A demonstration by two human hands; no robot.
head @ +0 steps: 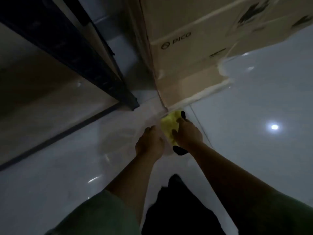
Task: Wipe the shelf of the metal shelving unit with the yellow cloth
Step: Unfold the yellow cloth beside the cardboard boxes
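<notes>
The yellow cloth (169, 127) is bunched low over the glossy white floor, near the bottom corner of a cardboard box. My right hand (188, 134) grips it from the right, fingers curled over its top. My left hand (149, 144) is just left of the cloth, fingers bent and reaching toward it; whether it touches the cloth is unclear. The metal shelving unit (81, 58) rises at the upper left, with a dark upright post and a pale shelf panel (42, 92) beside it. The picture is dim and blurred.
A stack of cardboard boxes (194, 48) marked PICO stands right behind the cloth. A black object (180, 150) lies under my right wrist. My dark trouser leg (177, 209) is at the bottom. The tiled floor (254, 133) reflects a ceiling light.
</notes>
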